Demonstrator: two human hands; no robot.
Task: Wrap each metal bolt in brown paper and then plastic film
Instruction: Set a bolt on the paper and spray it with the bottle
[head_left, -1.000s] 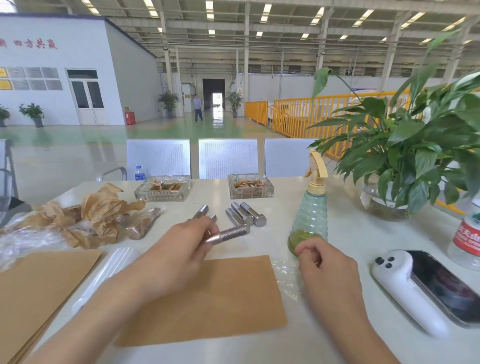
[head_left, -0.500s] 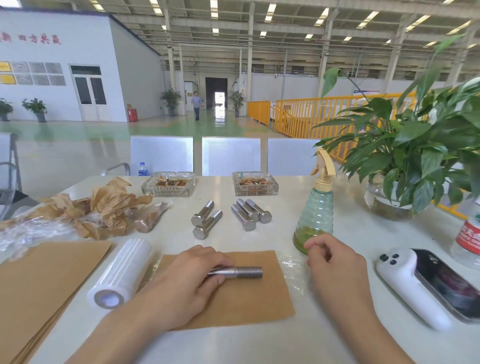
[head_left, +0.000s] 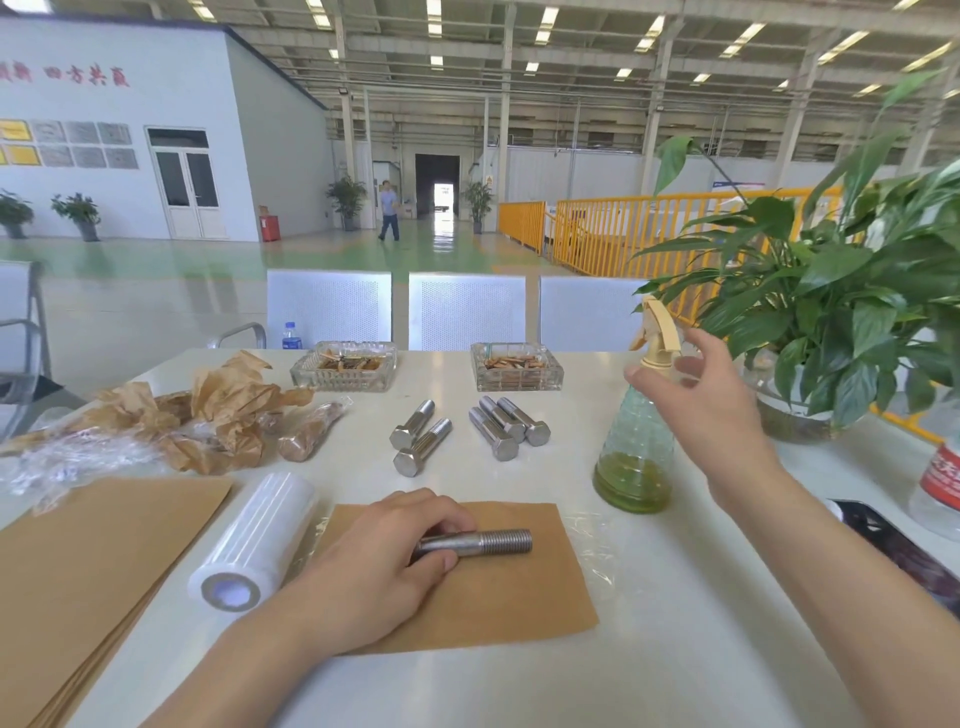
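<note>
The bolt (head_left: 475, 543) in hand is dull grey steel, smooth along the shank and cut with fine threads over its free end; its head is hidden under the fingers. It lies flat on a sheet of brown paper (head_left: 498, 597) near the table's front edge, long axis running 9 to 3 o'clock, threaded tip pointing to 3 o'clock. The left hand (head_left: 384, 561) pinches it at the head end, fingers curled over the top and thumb tucked beneath. A piece of clear plastic film (head_left: 592, 540) shows from under the paper's 3 o'clock side. The right hand (head_left: 711, 410) hangs in the air at the neck of a green spray bottle (head_left: 635, 457), fingers spread and slightly bent, holding nothing; whether it touches the bottle I cannot tell. Toward 12 o'clock from the paper, five bare bolts (head_left: 467, 434) lie in two groups, hex heads toward the person. A roll of film (head_left: 257, 551) lies at 9 o'clock of the paper, beside a stack of brown sheets (head_left: 93, 561). Crumpled paper (head_left: 218, 415) sits at 10 o'clock.
</note>
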